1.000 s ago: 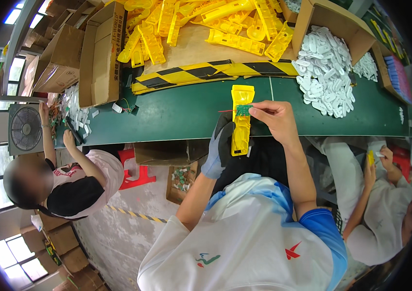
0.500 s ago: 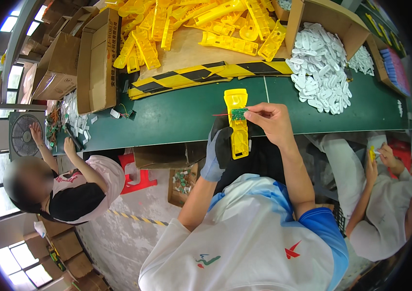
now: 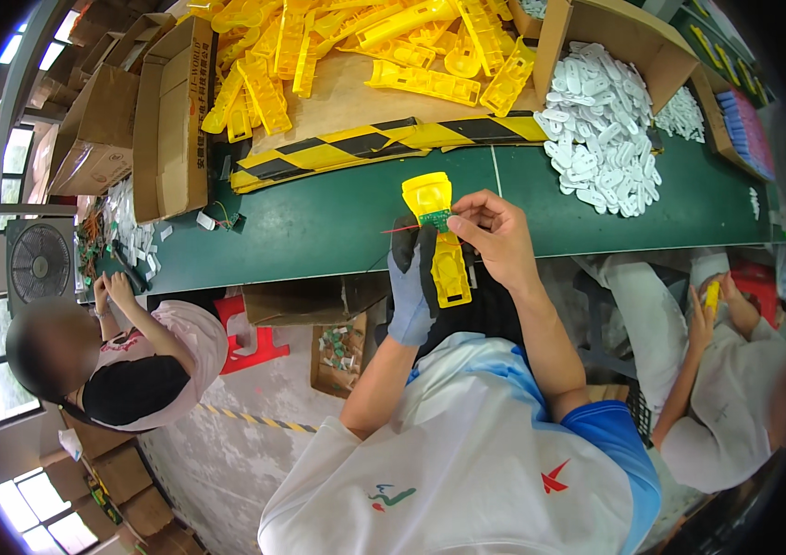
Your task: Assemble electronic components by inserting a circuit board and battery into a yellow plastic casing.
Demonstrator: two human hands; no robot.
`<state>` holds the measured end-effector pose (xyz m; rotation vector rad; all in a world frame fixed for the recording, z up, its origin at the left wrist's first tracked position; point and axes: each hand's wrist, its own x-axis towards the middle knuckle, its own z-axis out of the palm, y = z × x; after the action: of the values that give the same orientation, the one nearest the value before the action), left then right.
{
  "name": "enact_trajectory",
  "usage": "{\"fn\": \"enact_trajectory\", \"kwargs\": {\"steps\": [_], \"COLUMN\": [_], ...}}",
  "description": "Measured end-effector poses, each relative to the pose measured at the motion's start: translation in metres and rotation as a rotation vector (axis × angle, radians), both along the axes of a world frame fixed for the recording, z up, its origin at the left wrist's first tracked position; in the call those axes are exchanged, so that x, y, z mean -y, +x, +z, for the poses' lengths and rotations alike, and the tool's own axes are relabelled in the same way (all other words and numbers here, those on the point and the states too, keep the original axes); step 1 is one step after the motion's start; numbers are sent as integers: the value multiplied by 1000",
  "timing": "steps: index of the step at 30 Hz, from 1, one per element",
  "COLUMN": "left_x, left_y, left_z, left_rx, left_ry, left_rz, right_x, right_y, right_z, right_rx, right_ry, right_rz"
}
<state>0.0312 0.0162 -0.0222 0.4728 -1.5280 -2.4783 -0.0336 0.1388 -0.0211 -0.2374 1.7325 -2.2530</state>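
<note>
My gloved left hand [image 3: 411,282] is wrapped round a long yellow plastic housing [image 3: 449,268], which stands up in front of me, leaning a little to the left. Across the middle of the housing lies a small green circuit board [image 3: 435,219]. My bare right hand [image 3: 497,236] pinches the board's right edge between thumb and fingers. A red wire [image 3: 399,229] sticks out to the left past my gloved fingers, and a reddish wire also shows by my right thumb. How the board sits in the housing is partly hidden by my fingers.
Yellow housings [image 3: 425,83] lie heaped behind a striped barrier [image 3: 319,165] on the green table [image 3: 319,242]. White plastic parts [image 3: 596,129] spill from a carton [image 3: 638,37] at right. Co-workers sit at left [image 3: 153,361] and right [image 3: 735,398].
The housing has tilted leftward, and my left fingers have come up over the board. My right hand stays at the board's edge. The left co-worker's hands have come together.
</note>
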Motion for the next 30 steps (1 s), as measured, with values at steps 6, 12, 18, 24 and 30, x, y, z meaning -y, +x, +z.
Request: {"fn": "enact_trajectory", "kwargs": {"steps": [6,12,18,24,30], "left_x": [-1,-2,-3,1,3], "left_y": [-3,-6,-10,-6,-10], "left_z": [9,4,-5,5,2], "left_rx": [21,54,35,77,85], "left_ry": [205,202,138,220,212], "left_rz": [-15,8,53,2,-77], "right_x": [0,0,1,3,7], "right_y": [2,2,4,5,11], "right_z": [4,8,3,1,-5], "right_rx": [53,57,19,1,-18], "right_ry": [24,125,126,187,171], "right_rz": [9,-24,-16,30,-47]}}
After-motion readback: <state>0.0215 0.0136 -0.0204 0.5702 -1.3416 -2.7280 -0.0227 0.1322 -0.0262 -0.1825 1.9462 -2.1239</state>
